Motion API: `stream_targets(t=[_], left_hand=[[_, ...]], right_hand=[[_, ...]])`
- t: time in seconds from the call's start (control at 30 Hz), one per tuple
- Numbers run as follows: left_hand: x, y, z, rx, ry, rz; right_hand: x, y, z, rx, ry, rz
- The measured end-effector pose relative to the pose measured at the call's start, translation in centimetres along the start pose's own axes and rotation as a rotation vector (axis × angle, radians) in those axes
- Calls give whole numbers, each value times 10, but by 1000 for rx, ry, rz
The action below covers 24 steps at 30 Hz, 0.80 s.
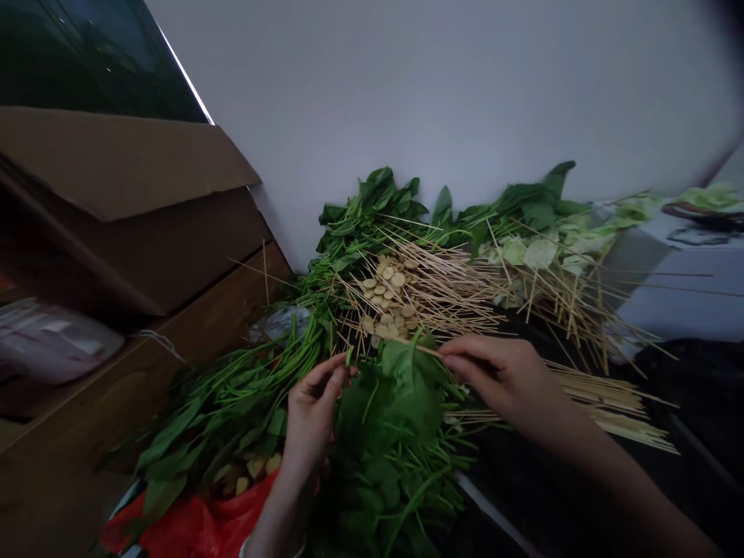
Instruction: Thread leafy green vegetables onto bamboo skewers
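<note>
My right hand (505, 372) pinches a thin wooden skewer (430, 352), held nearly level above the pile. A broad green leaf (411, 384) hangs from the skewer, left of my right fingertips. Between thumb and fingers, my left hand (314, 403) grips a short green stem (349, 356); whether it joins the hanging leaf I cannot tell. Beneath both hands lies a heap of leafy greens (395, 484). Just beyond them are skewers with round pale slices (388, 288) at their ends. Plain skewers (621, 411) lie to the right, behind my right forearm.
More long-stemmed greens (232, 395) spread at left, beside a red plastic bag (203, 521) with yellowish chunks (256, 465). Skewers with pale green leaves (539, 253) stick out at back right. A cardboard box (145, 256) stands at left; a white wall (442, 93) rises behind.
</note>
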<state>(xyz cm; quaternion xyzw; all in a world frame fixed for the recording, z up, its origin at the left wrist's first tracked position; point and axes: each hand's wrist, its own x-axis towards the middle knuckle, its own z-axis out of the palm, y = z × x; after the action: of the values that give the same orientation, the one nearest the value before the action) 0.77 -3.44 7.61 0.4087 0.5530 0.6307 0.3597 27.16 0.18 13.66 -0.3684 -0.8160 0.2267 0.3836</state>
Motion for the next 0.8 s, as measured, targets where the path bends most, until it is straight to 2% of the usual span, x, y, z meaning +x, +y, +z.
stream_targets(t=[0.07,0.13,0.27,0.43,0.8], left_hand=[[1,1,3,-169,43,-81],[-1,4,7,-308,37,-159],[-8,16,14,-386,-9,-261],[-12,22,16,-408,-17,-284],[-9,17,13,-385,-14,-274]], right_hand=[[-1,-3,8,36,-77,-15],[-2,-5,15,62,-137,-21],[-2,-7,27,64,-171,-22],[-3,-7,30,71,-162,-29],[-3,-7,32,48,-183,-12]])
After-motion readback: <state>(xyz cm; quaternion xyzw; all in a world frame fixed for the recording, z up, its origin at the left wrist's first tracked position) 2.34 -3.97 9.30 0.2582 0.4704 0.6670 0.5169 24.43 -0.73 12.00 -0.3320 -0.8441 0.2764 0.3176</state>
